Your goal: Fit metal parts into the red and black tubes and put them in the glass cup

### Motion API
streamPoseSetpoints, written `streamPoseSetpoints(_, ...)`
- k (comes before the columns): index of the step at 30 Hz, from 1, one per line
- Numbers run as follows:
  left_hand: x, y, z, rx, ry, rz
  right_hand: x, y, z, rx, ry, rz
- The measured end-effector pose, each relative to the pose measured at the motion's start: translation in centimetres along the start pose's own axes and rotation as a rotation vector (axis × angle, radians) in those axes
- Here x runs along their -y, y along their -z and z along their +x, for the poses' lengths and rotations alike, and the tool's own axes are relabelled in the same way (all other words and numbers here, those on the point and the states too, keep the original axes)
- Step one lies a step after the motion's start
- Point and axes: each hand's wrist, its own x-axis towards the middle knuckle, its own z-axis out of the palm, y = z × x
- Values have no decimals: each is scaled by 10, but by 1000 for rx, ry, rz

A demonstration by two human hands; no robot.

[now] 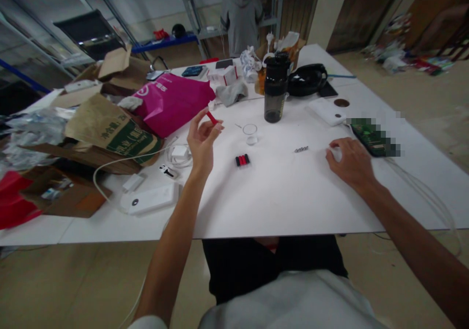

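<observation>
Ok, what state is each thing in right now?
Left hand: pinching a small red stick
Right hand: cupped over a small white object
Dark translucent plastic bottle: upright, capped
Small clear glass cup: upright
Red-and-black cylinders: lying side by side

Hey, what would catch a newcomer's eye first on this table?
The magenta plastic bag is brightest, lying among cardboard at the left of the white table. Farther back stands a tall dark drink bottle, and nearer, the left hand holds a small red piece between its fingers.
</observation>
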Motion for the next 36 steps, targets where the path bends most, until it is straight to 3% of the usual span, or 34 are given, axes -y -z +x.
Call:
streamPoseSetpoints(3, 11, -10, 7, -16, 26, -39, -1, 0, 0, 12, 10, -2)
streamPoseSetpoints(7, 23, -13, -3, -40, 94, -94, -2, -1, 0, 16, 30, -30)
streamPoseSetpoints(13, 20, -9, -16, -16, 190, -109, 1, -1, 9, 31, 20, -19)
streamPoseSetpoints(20, 8, -16, -23, 35, 212, -137, 36, 5, 67, 72, 201, 301)
streamPoseSetpoints(25, 7, -18, -27, 43, 199, -117, 47, -6, 98, 280, 402, 484)
streamPoseSetpoints(36, 1, -22, -32, 60, 215, -69, 33, -16, 82, 361, 384, 471)
